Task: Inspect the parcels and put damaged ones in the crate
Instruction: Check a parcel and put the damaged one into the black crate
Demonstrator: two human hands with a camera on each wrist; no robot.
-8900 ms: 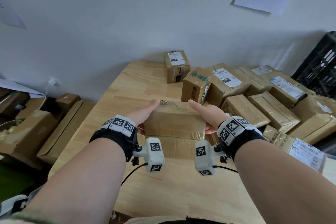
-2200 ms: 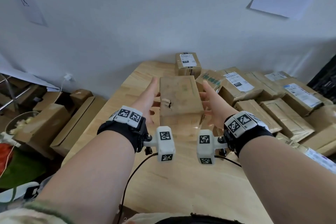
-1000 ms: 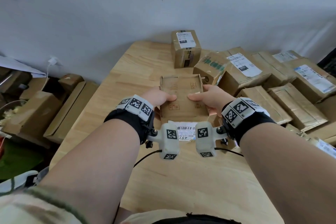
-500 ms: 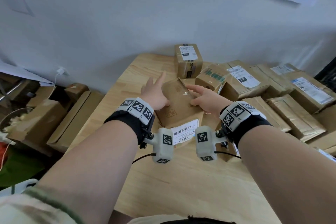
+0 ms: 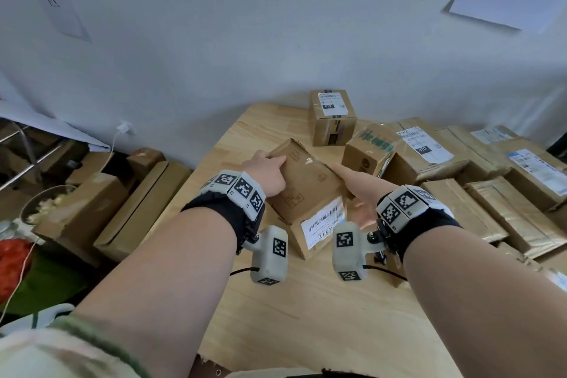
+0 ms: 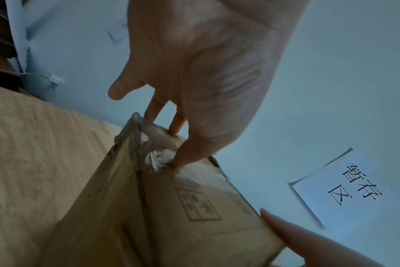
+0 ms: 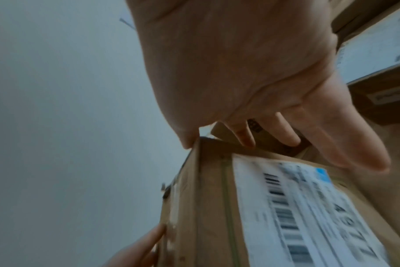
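A brown cardboard parcel (image 5: pixel 306 190) with a white barcode label (image 5: pixel 322 225) is tilted between my two hands over the wooden table (image 5: pixel 306 301). My left hand (image 5: pixel 267 172) grips its far left corner, thumb on the upper face and fingers behind the edge. The left wrist view shows that corner (image 6: pixel 158 159) crumpled, with a white torn-looking patch under my thumb. My right hand (image 5: pixel 352 184) holds the right edge, thumb lying along it, fingers behind. In the right wrist view the label (image 7: pixel 308 207) faces the camera. A dark sliver at the far right (image 5: pixel 559 147) may be the crate.
A small upright box (image 5: pixel 333 116) stands at the back of the table. A box with green print (image 5: pixel 368 150) and a pile of several taped parcels (image 5: pixel 478 169) fill the right side. Cardboard boxes (image 5: pixel 92 209) lie on the floor to the left.
Over the last second the parcel went from lying flat in front of me to tilted, its far end swung left. My left thumb now sits at the far corner.
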